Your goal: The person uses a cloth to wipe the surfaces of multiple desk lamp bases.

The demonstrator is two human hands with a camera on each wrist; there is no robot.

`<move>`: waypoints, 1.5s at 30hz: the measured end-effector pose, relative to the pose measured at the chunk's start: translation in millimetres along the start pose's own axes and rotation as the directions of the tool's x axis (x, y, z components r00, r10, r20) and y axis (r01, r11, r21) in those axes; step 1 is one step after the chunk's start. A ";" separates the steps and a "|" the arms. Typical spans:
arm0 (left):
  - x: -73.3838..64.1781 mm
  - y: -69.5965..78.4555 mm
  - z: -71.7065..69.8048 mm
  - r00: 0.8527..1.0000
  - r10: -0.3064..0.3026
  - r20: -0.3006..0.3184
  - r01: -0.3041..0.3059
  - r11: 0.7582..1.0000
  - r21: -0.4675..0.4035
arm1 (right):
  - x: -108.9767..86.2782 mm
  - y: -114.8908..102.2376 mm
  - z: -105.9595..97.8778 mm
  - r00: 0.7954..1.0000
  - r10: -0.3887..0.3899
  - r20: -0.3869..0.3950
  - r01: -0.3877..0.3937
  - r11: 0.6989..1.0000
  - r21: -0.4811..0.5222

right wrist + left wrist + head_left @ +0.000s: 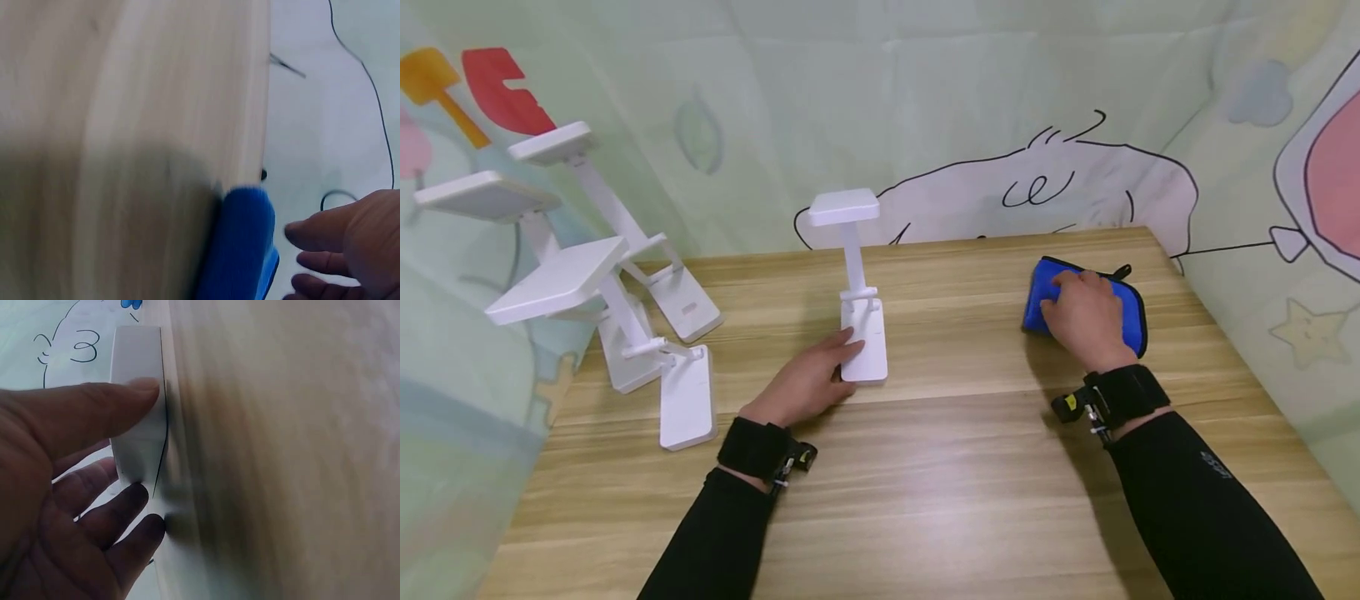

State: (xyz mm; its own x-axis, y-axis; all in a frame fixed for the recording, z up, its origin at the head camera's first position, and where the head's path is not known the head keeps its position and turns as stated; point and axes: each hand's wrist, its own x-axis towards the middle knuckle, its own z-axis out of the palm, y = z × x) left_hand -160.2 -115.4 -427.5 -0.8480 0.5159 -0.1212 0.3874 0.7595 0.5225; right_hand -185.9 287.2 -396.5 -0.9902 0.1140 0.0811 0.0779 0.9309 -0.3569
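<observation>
A white folding desk lamp (853, 250) stands upright near the middle of the table. My left hand (808, 379) grips its flat base from the left. In the left wrist view, the thumb (119, 406) lies across the white base (137, 356), with curled fingers below. Farther right, a blue zip pouch (1039, 300) with black trim lies on the table, and my right hand (1086, 317) is over it, loosely bent. The right wrist view has the pouch (240, 244) at the bottom, with a gap between it and the thumb (322, 231).
Three more white lamps (688, 408) stand close together at the left, their heads overlapping in this view. A printed cloth (925, 100) hangs behind the wooden table (940, 500) and along both sides.
</observation>
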 end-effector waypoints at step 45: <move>-4.0 14.8 8.9 1.000 0.023 0.018 -0.022 0.999 -0.025 | -27.7 -51.7 30.1 0.948 -0.115 0.295 0.147 0.985 -0.089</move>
State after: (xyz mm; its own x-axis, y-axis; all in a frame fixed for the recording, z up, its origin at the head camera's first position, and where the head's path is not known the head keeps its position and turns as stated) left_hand -147.9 -102.7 -426.8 -0.8323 0.5403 -0.1244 0.3973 0.7377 0.5458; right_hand -166.0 225.5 -408.3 -0.9824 -0.1016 -0.1567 -0.0587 0.9645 -0.2574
